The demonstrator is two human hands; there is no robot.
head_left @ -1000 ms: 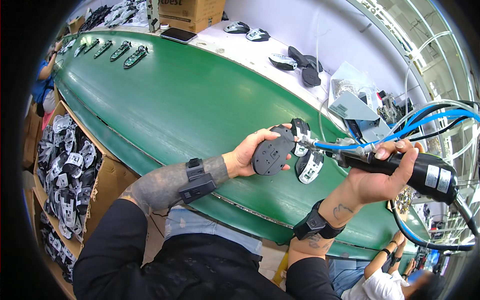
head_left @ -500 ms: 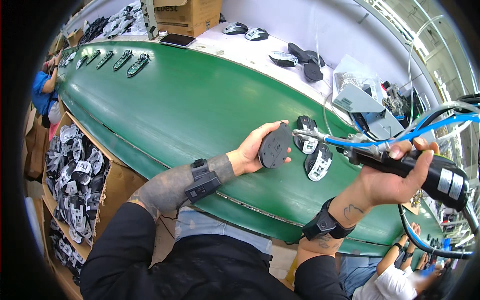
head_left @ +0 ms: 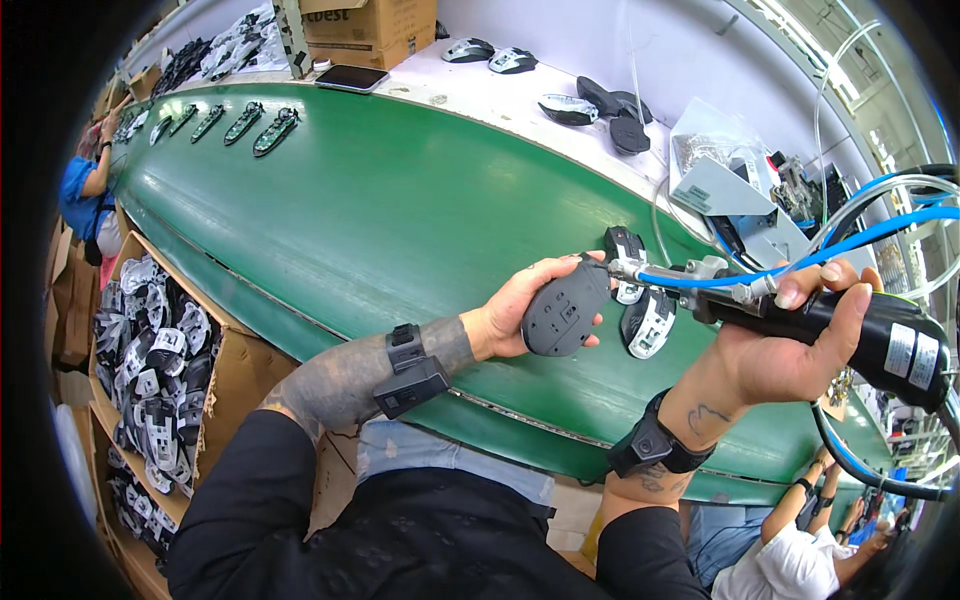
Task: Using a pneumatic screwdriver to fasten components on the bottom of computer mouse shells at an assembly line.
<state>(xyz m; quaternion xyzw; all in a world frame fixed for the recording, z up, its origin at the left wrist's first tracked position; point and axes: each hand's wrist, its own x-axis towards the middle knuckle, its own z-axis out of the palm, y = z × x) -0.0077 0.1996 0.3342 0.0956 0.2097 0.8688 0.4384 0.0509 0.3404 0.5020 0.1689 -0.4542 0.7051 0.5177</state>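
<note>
Far left: brown cardboard bin [head_left: 245, 375] of grey-and-white plastic shells [head_left: 160, 400]. Beyond it, a row of slim dark-green parts [head_left: 275, 132] on the glossy green work surface [head_left: 420, 210]. Behind, a brown cardboard carton [head_left: 370, 38], dark lettering, not transcribed.

Centre: left hand [head_left: 505, 315], fingers curled round the edges of a matte-black oval plastic casing [head_left: 565, 315], held above the surface, flat face showing. Metal tool tip [head_left: 622, 270] at its upper right edge; contact cannot be told. Just beyond, a black-and-white plastic shell [head_left: 648, 325].

Right: right hand [head_left: 785, 362], fingers wrapped round a black cylindrical hand tool [head_left: 872, 345] with white labels [head_left: 900, 352], print too small to read.

Step in hand, judged: tool being aligned to casing. Next move calls for a steady casing.
</note>
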